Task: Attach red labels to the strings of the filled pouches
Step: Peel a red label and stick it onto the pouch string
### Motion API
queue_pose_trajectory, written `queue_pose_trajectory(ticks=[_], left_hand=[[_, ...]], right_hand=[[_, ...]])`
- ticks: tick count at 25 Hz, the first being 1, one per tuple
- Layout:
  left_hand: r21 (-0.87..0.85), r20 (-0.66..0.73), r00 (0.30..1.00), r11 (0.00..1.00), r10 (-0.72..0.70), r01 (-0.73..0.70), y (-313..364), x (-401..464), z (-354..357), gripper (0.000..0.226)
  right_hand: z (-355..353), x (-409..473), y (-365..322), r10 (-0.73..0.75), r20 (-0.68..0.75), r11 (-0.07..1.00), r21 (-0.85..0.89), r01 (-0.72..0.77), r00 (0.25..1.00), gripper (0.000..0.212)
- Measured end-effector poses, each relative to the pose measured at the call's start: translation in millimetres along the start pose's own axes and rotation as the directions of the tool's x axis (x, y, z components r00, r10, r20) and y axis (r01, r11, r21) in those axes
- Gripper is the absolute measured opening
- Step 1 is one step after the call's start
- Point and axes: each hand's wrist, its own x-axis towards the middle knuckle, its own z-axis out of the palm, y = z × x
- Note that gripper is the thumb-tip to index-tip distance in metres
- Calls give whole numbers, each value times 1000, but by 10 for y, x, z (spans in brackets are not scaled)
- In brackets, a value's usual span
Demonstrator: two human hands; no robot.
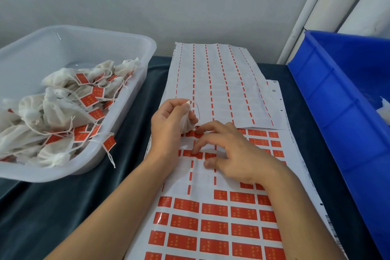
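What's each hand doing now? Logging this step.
Left hand: holding a pouch.
Right hand: open, fingertips on the label sheet.

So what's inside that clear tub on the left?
The clear tub holds a heap of white pouches, many with red labels on their strings. Whatever lies beneath the top layer, and what fills the pouches, is hidden.

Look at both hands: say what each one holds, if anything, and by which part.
The left hand grips a white pouch at its gathered neck, string looping above. The right hand holds nothing; its fingertips rest on the label sheet.
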Motion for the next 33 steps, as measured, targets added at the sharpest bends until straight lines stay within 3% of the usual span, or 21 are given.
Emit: queue_pose_trajectory(ticks=[7, 20, 33], left_hand=[[-9, 12, 1000, 1000, 1, -1, -9, 4, -7, 17], [-22, 104, 994, 1000, 21, -18, -24, -43, 9, 12], [-40, 126, 991, 998, 44, -39, -53, -39, 4, 12]], right_hand=[[44, 28, -16, -12, -37, 1000, -22, 12, 999, 35], [88, 50, -70, 34, -139, 999, 42, -28, 990, 19], [104, 33, -61, -56, -212, 998, -30, 51, 976, 13]])
